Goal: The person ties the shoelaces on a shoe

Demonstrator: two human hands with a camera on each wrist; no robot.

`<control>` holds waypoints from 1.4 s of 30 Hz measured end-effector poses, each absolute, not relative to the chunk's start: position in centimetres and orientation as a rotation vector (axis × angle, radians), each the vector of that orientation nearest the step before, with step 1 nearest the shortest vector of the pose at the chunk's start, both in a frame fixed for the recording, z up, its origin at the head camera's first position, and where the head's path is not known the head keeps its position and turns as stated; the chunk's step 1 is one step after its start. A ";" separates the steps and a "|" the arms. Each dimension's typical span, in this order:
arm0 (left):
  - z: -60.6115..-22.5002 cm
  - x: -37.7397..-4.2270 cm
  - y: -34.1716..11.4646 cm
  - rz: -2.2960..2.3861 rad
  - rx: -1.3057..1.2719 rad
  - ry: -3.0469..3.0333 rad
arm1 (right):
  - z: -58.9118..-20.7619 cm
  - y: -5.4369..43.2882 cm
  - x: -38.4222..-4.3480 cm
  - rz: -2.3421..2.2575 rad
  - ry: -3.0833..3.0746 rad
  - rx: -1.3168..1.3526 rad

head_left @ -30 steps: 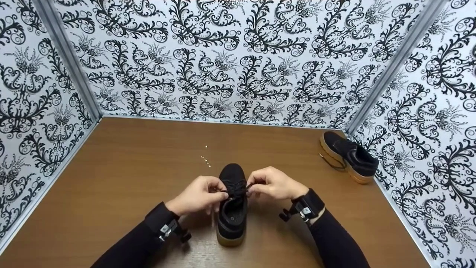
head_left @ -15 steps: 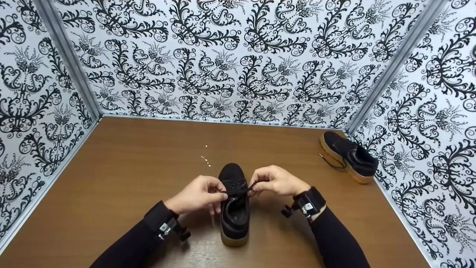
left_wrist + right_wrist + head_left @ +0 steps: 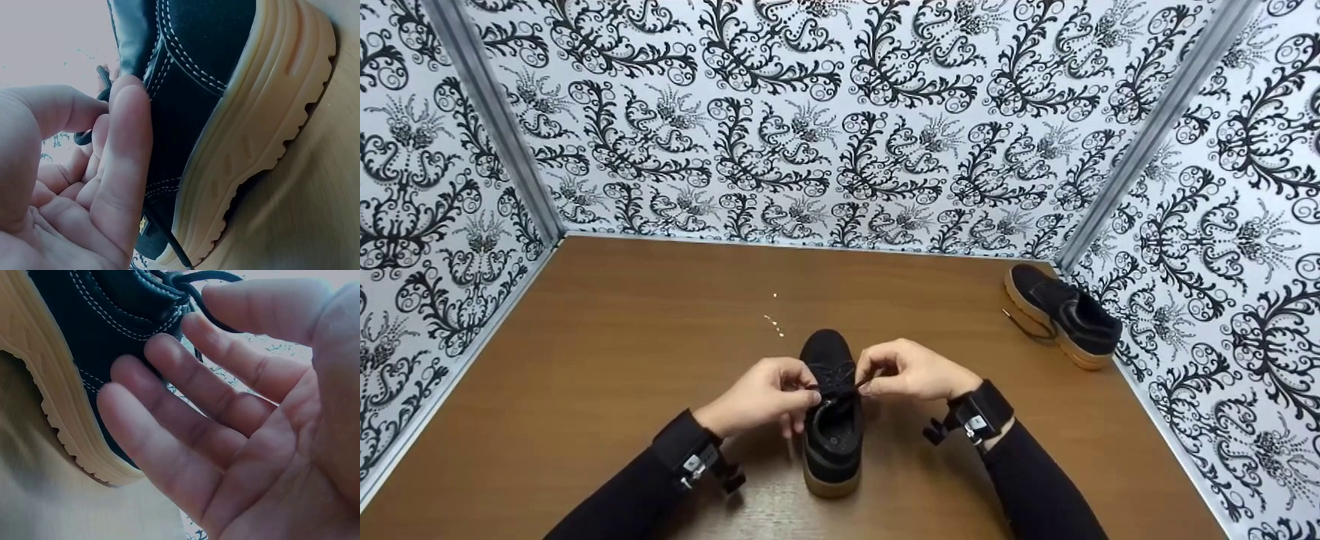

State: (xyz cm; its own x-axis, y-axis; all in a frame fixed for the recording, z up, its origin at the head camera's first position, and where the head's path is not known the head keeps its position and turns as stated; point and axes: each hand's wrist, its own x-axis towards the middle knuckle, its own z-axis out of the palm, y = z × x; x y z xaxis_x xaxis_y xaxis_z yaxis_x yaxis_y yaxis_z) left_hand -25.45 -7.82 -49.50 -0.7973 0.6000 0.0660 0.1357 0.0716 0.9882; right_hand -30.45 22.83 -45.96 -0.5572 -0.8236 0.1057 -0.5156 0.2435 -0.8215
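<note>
A black low-cut shoe (image 3: 834, 442) with a tan sole stands in the middle of the table, toe pointing away. At the left of its laces, my left hand (image 3: 765, 394) pinches a black shoelace (image 3: 84, 136) between thumb and bent fingers. On the opposite side, my right hand (image 3: 915, 369) pinches the other lace end with thumb and forefinger. Looped lace (image 3: 211, 277) shows over the shoe's opening in the right wrist view, while the remaining right fingers (image 3: 152, 422) extend along the shoe's side. A loose lace end (image 3: 169, 239) hangs down over the sole in the left wrist view.
A second black shoe (image 3: 1061, 315) with a tan sole lies at the back right, its lace (image 3: 1027, 328) trailing on the brown table (image 3: 645, 315). Small pale specks (image 3: 774, 324) lie beyond the toe. Patterned walls (image 3: 780, 135) enclose the back and sides.
My right hand pulled its lace out to the right and has since come back closer to the shoe. The shoe's heel has swung slightly right. My left hand has hardly moved.
</note>
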 end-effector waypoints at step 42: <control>-49.6 -25.5 -7.9 1.818 0.696 2.021 | -46.3 23.8 -31.2 -1.317 2.002 -1.090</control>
